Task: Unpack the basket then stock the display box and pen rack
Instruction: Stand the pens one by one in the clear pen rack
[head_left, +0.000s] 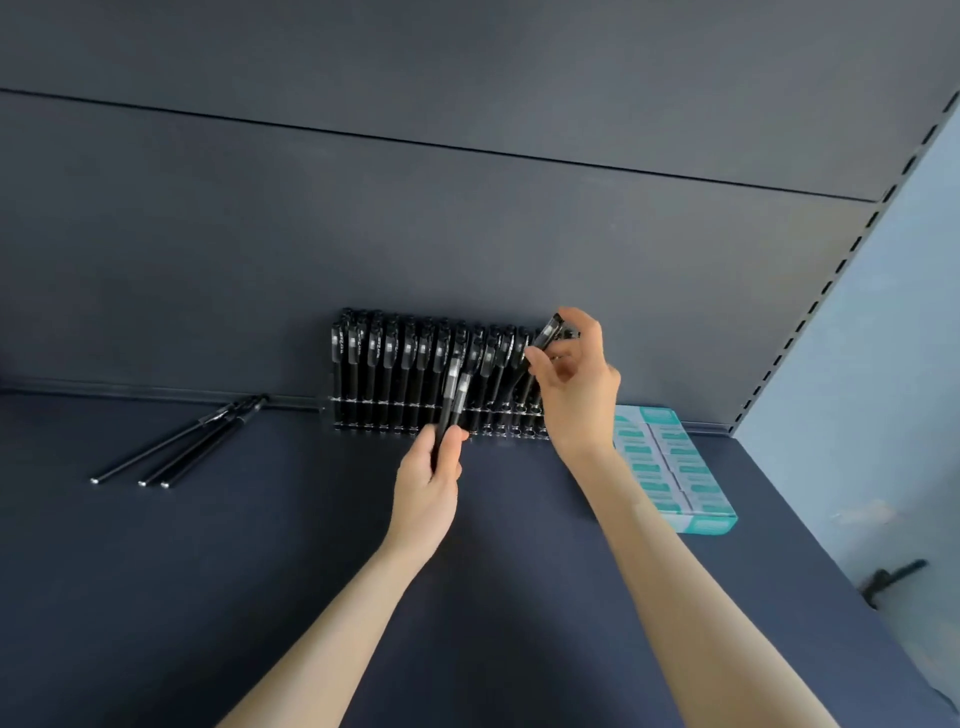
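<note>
A clear pen rack (395, 415) stands against the back panel of a dark shelf, filled with several black capped pens (389, 358). My left hand (428, 488) is closed around two black pens (453, 400), held upright in front of the rack's middle. My right hand (576, 384) pinches one black pen (548, 332) by its cap at the rack's right end, tilted over the last slots. A teal and white display box (675, 467) lies flat to the right of the rack, partly behind my right forearm. No basket is in view.
Three loose black pens (176, 447) lie on the dark shelf (260, 571) at the left, tips toward me. A slotted upright (831, 270) bounds the shelf on the right, with a pale wall beyond. A dark bracket (891, 579) hangs low on the right.
</note>
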